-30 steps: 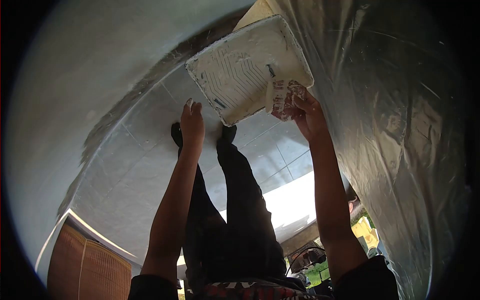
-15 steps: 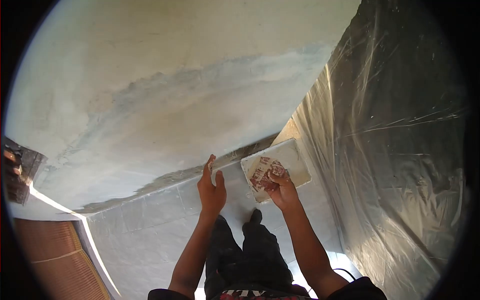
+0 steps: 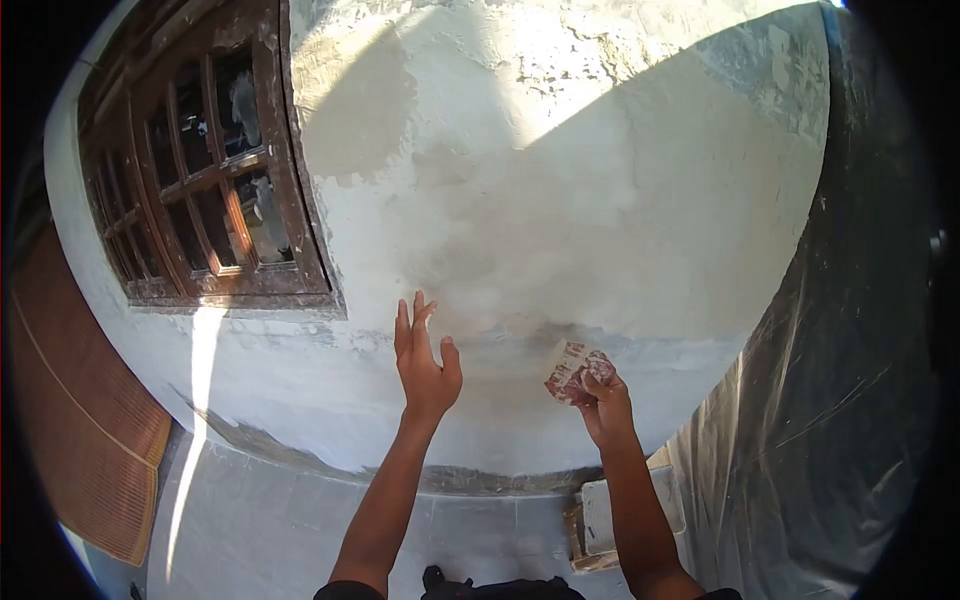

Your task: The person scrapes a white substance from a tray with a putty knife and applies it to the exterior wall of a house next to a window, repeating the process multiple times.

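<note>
My right hand (image 3: 608,415) grips a flat putty scraper (image 3: 566,374), dark red and smeared with pale putty, thumb on its near face. It is held up in front of the patchy plastered wall (image 3: 520,240). To the left, my left hand (image 3: 428,370) is raised before the same wall with its fingers apart and nothing in it. A whitish smear shows on one of its fingers. Below my right forearm sits a pale shallow tray (image 3: 597,510), partly hidden by the arm.
A brown wooden window (image 3: 215,190) with several panes is set in the wall at left. Plastic sheeting (image 3: 800,400) hangs down the right side. A reddish-brown slatted blind (image 3: 80,400) stands at far left, and grey tiled floor (image 3: 290,520) runs along the wall's foot.
The view has tilted up from floor and tray to the wall and window. The scraper has moved from over the tray to in front of the wall. My left hand's fingers are spread wider.
</note>
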`<move>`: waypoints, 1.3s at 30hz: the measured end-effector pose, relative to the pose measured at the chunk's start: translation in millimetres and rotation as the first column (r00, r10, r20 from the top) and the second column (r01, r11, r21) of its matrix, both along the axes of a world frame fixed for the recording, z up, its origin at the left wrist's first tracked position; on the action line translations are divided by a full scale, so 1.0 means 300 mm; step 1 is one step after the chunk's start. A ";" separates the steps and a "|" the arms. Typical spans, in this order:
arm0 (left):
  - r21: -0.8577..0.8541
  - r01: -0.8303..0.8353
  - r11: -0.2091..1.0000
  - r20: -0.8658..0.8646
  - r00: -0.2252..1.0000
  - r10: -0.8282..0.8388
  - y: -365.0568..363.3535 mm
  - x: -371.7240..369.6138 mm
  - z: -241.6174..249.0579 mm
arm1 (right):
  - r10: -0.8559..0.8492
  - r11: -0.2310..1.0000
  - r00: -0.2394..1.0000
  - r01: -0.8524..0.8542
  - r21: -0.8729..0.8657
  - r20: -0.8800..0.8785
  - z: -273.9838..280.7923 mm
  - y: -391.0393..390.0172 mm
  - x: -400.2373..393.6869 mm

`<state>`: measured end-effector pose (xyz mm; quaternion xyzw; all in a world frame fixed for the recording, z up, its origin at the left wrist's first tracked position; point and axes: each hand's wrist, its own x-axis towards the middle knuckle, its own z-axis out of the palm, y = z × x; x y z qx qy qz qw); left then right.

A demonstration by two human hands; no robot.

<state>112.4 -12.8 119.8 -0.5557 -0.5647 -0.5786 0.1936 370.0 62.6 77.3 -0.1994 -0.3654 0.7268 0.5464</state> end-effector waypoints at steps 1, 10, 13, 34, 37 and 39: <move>0.015 -0.004 1.000 -0.011 1.000 0.004 -0.010 -0.048 0.034 | -0.041 0.998 0.999 0.040 0.049 0.018 0.056 -0.016 -0.052; 0.144 0.067 0.987 -0.507 0.862 0.015 0.085 -0.410 0.310 | -0.438 0.628 0.897 0.265 0.732 0.051 0.698 -0.068 -0.544; 0.147 0.120 0.982 -0.595 0.804 -0.009 0.154 -0.467 0.346 | -0.747 0.285 0.664 0.290 0.914 0.022 0.920 -0.092 -0.635; 0.226 0.056 0.973 -0.568 0.818 0.085 0.229 -0.499 0.293 | -0.709 -0.705 0.017 -0.035 0.709 -0.705 1.168 0.154 -0.847; 0.217 0.057 0.975 -0.560 0.825 0.076 0.230 -0.497 0.289 | -0.709 -0.704 -0.018 -0.035 0.710 -0.705 1.141 0.162 -0.860; 0.214 0.048 0.976 -0.549 0.832 0.080 0.227 -0.499 0.292 | -0.692 -0.722 -0.010 -0.004 0.692 -0.722 1.116 0.181 -0.866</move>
